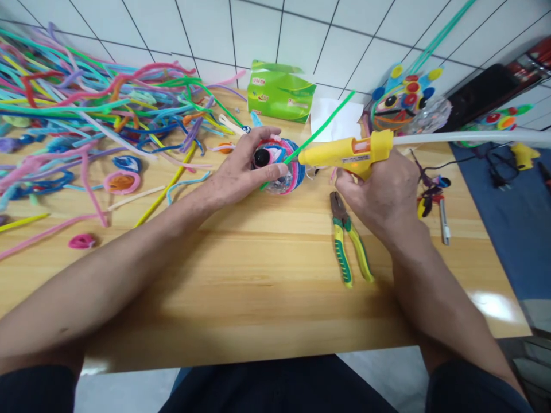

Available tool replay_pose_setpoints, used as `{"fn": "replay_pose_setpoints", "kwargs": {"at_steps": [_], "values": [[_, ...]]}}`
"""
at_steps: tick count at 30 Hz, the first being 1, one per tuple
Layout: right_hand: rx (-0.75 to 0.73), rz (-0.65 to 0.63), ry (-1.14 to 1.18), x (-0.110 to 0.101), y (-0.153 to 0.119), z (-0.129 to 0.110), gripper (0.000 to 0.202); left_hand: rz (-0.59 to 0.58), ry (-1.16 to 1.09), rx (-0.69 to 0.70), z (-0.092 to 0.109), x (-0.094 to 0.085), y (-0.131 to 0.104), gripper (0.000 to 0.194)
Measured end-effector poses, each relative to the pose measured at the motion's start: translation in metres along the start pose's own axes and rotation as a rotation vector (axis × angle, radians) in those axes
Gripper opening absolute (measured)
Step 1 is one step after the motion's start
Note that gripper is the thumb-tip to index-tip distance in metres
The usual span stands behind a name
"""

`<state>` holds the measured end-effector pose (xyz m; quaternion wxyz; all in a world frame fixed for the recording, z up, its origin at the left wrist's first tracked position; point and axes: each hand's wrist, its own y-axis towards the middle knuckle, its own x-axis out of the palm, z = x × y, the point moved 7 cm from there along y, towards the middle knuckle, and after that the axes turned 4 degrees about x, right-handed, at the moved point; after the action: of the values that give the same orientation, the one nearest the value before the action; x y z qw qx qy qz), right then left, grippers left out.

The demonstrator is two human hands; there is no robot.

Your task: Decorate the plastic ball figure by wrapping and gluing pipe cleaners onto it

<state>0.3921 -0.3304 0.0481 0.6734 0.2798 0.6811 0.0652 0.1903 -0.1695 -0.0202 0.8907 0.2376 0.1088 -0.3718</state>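
My left hand (249,166) is closed around a round craft piece (297,175) wrapped in pink, blue and white pipe cleaners, with a black ball on its near-left side. A green pipe cleaner (327,121) slants across this piece, and my left thumb presses on it. In my right hand (385,186) is a yellow hot glue gun (353,154), a long white glue stick (465,137) sticking out of its back. The gun's nozzle points left, close to the green pipe cleaner; whether they touch I cannot tell.
Pliers (344,241) with green and yellow handles lie below my right hand. Many coloured pipe cleaners (107,109) cover the left side. A green packet (279,94) and white paper (336,117) stand behind. Decorated craft pieces (400,106) and a utility knife (445,221) are at right.
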Motion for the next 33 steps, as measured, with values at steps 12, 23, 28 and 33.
{"fn": "replay_pose_setpoints", "kwargs": {"at_steps": [12,23,28,33], "values": [[0.028,-0.032,0.02,-0.0039,0.002,-0.0025,0.023,0.002,-0.057,-0.014,-0.0014,-0.0002,0.0002,0.071],[0.02,-0.016,-0.018,-0.0045,0.0019,-0.0042,0.017,0.003,-0.079,-0.03,-0.0007,0.0001,-0.0005,0.067],[0.033,-0.063,0.022,-0.0033,0.0024,0.0002,0.021,-0.003,-0.078,-0.028,-0.0001,-0.0006,-0.0004,0.067],[0.016,-0.05,0.012,-0.0032,0.0019,-0.0005,0.02,0.007,-0.081,-0.019,-0.0013,-0.0005,0.0005,0.069]]}}
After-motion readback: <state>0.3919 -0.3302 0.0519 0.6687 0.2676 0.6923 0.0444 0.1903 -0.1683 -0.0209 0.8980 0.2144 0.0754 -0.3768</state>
